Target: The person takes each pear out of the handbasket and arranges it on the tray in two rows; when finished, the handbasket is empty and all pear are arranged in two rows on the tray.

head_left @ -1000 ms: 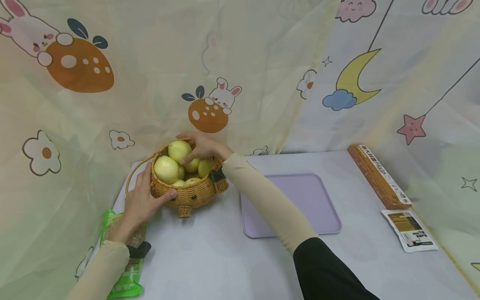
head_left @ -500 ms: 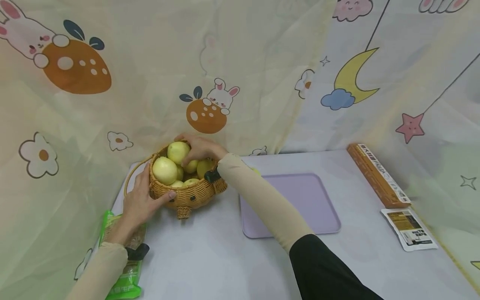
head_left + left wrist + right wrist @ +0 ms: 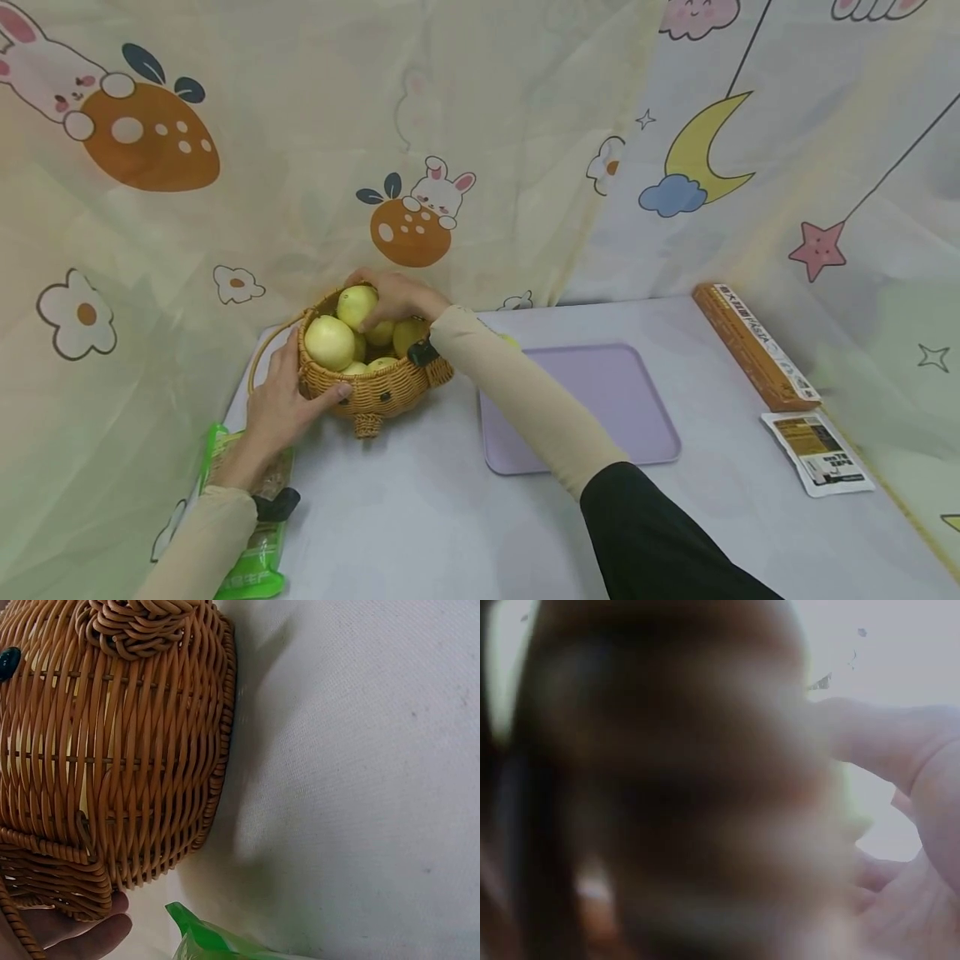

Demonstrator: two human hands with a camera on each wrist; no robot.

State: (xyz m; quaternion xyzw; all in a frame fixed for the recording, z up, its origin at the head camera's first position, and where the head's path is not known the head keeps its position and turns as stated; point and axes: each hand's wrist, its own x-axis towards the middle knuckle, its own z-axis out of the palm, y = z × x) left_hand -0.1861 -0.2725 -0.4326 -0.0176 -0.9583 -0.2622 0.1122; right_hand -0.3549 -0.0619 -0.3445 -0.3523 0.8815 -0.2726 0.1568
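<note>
A wicker basket (image 3: 390, 392) with an animal face and a looped handle stands at the back left, with several yellow-green apples (image 3: 328, 342) inside. My left hand (image 3: 281, 400) holds its left side, thumb across the front. In the left wrist view, fingertips (image 3: 97, 937) show beside the woven ear. My right hand (image 3: 397, 296) reaches over the back rim and grips the upper apple (image 3: 356, 304), thumb on its right side and fingers behind it. In the right wrist view, blurred brown shapes fill the left, with part of the right hand (image 3: 915, 772) beyond.
A purple tray (image 3: 600, 400) lies right of the basket, partly under my right forearm. A bit of something yellow-green (image 3: 511, 340) peeks out behind that sleeve. A green bag (image 3: 255, 558) lies below my left wrist. A long box (image 3: 753, 346) and white pouch (image 3: 817, 454) lie right.
The head view has shifted slightly. The basket and left hand stay in place; the right hand keeps hold of the upper apple, which has turned or shifted very slightly.
</note>
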